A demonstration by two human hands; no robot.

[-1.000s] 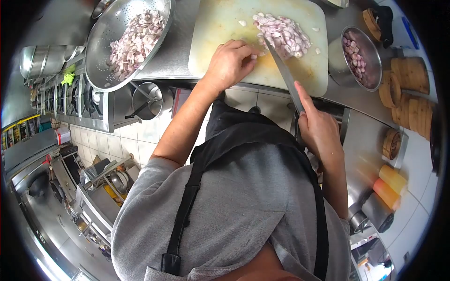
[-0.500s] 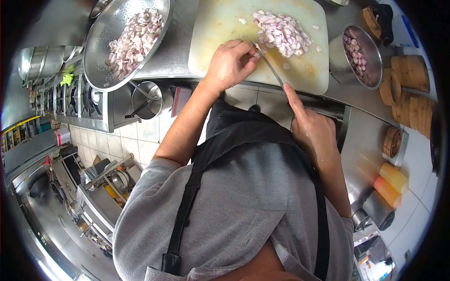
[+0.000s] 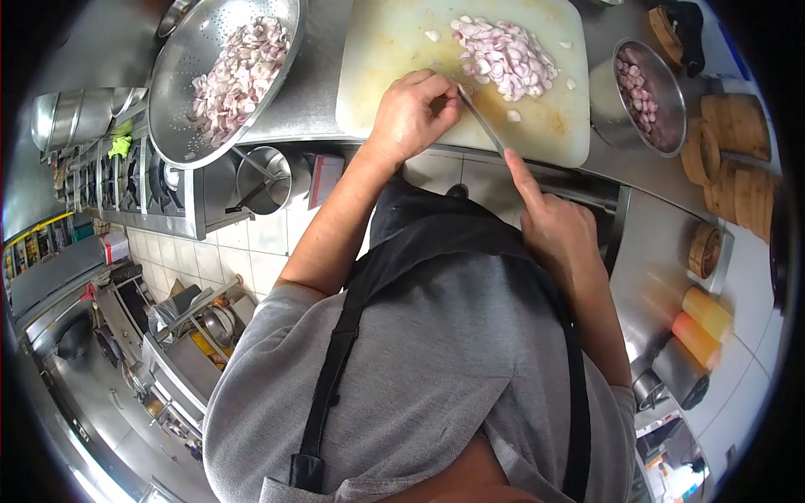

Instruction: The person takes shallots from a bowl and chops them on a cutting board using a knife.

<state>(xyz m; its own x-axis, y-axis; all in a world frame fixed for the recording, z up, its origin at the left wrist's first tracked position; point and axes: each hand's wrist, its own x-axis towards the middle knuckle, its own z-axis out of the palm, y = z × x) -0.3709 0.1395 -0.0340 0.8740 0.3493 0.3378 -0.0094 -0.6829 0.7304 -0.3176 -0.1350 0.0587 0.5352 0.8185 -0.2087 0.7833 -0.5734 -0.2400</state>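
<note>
My right hand (image 3: 560, 226) is closed around the handle of a knife (image 3: 485, 122), index finger stretched along its spine. The blade slants up and left over the cutting board (image 3: 377, 59), its tip end at my left fingertips. My left hand (image 3: 416, 113) is pinched over the board, closed on a shallot that its fingers almost wholly hide. A heap of sliced shallots (image 3: 507, 63) lies just beyond the blade, with a few loose slices (image 3: 433, 35) scattered around it.
Left of the board, a steel colander (image 3: 172, 126) holds many shallot pieces (image 3: 239, 80). To the right stands a steel bowl (image 3: 667, 101) with whole peeled shallots (image 3: 635, 88). Bamboo steamers (image 3: 734, 130) are farther right. Below the counter edge is a steel pot (image 3: 267, 193).
The knife has shifted slightly up and left against my left fingertips, and its blade now hides the small pale piece seen there before. My left hand has barely moved.
</note>
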